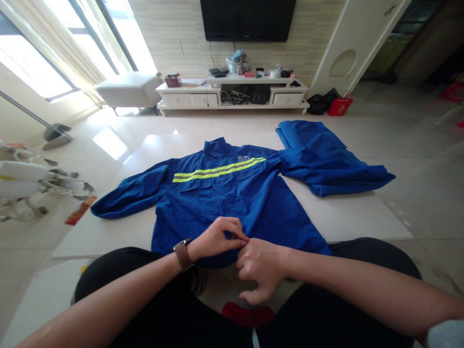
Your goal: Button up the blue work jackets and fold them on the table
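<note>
A blue long-sleeved work jacket (184, 200) lies front up on a white table, with a yellow-green and grey reflective stripe across its chest. Its sleeves spread to both sides. My left hand (221, 235), with a brown-strapped watch (183, 254) at the wrist, pinches at the jacket's lower front opening. My right hand (261, 266) is curled at the same spot, its knuckles touching my left fingertips. A fold of cloth runs up from the hands towards the right armpit. The fingers hide the exact bit of cloth between them.
Folded blue cloth (308, 133) lies at the table's (362, 217) far right, beside the sleeve. Farther off stand a white TV cabinet (188, 100), a white padded bench (126, 90) and a red bag (340, 106). A white wheeled item (25, 179) is at left.
</note>
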Tool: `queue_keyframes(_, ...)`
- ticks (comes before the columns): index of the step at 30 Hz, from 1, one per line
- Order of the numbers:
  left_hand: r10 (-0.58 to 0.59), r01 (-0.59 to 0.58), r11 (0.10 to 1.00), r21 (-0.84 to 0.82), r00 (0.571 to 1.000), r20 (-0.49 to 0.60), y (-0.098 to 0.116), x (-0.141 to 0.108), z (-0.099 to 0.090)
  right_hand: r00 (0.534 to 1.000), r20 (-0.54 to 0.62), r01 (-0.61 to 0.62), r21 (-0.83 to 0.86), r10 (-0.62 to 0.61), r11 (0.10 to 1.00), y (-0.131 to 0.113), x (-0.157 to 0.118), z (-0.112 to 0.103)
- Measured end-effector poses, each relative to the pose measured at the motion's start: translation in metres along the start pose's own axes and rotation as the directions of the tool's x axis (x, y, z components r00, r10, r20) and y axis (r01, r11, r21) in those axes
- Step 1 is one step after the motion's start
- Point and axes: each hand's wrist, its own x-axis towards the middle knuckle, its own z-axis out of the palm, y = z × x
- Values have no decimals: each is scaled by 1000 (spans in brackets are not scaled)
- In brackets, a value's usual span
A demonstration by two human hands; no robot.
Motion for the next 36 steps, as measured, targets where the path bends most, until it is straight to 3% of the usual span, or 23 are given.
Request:
queue_keyframes(8,25,-26,1000,-10,998,-58,1,-2,2,994,-106,25,9,-24,1000,5,-2,2)
queue_keyframes(26,29,-30,999,-14,996,-80,-1,-2,3,991,-130,13,8,-12,1000,6,-2,2)
queue_keyframes(36,23,-23,1000,9,999,-35,-2,-3,3,990,-133,48,34,-43,998,6,-2,5)
